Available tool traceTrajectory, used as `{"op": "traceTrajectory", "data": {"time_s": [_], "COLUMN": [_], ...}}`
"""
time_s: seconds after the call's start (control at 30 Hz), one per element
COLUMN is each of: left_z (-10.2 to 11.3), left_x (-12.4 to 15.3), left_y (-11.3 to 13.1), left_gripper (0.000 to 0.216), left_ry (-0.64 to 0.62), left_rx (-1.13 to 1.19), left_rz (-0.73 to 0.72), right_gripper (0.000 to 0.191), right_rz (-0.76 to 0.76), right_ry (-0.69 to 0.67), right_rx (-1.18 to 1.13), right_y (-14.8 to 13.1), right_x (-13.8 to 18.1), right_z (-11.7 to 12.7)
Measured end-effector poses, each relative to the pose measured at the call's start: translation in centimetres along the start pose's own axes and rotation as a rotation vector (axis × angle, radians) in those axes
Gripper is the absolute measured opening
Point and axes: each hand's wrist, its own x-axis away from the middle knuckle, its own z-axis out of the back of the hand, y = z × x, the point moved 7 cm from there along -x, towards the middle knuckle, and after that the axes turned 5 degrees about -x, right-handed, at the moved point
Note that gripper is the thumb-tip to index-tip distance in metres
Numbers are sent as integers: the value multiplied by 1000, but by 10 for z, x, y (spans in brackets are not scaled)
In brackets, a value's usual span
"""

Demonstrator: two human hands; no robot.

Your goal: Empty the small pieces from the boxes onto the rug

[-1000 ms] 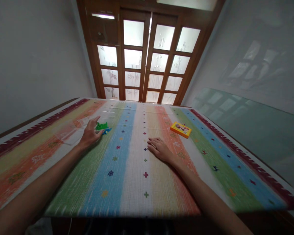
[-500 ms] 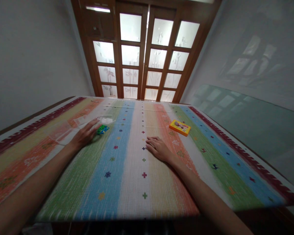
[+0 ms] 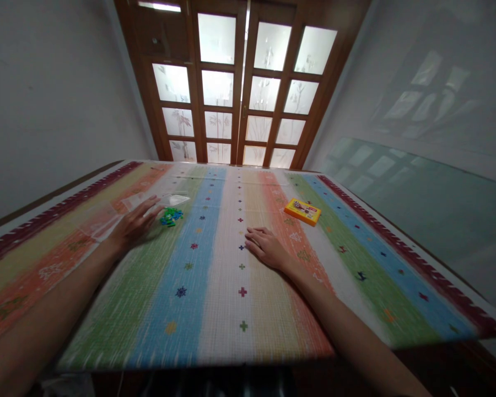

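Note:
My left hand (image 3: pixel 139 221) hovers at or rests on the cloth, fingers stretched out and slightly apart, holding nothing that I can see. Just right of its fingertips lies a small pile of blue and green pieces (image 3: pixel 172 216), too small to name singly. Behind the pile is a clear plastic tray or lid (image 3: pixel 176 199). Clear plastic bags (image 3: pixel 103 219) lie beyond and left of that hand. My right hand (image 3: pixel 267 246) lies flat, palm down, on the striped tablecloth (image 3: pixel 223 309), with nothing in it. To its upper right is a yellow-orange box (image 3: pixel 302 211) with a printed top.
The tablecloth covers a long table running toward wooden doors (image 3: pixel 238 82) with frosted panes. Walls (image 3: pixel 45 99) stand on both sides. A pale green glass panel (image 3: pixel 417 204) leans along the right side.
My left hand has drawn slightly left, away from the pile, which shows more fully and looks more spread out. My right hand stays on the cloth. The view has shifted a little.

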Motion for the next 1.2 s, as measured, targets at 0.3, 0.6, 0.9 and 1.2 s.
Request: {"op": "traceTrajectory", "data": {"time_s": [0.3, 0.6, 0.9, 1.2], "left_z": [1, 10, -58, -118], "left_x": [3, -7, -66, -100], "left_y": [-4, -1, 34, 44], "left_gripper": [36, 57, 29, 17], "left_ry": [-29, 152, -59, -225], "left_rx": [-76, -294, -178, -248], "left_rz": [-90, 55, 190, 259], "right_gripper": [31, 31, 28, 28], "right_rz": [5, 3, 2, -5], "right_ry": [-4, 10, 12, 5], "right_rx": [16, 23, 21, 30], "right_y": [-1, 1, -1, -4], "right_x": [0, 1, 0, 0], "right_z": [0, -3, -2, 0]}}
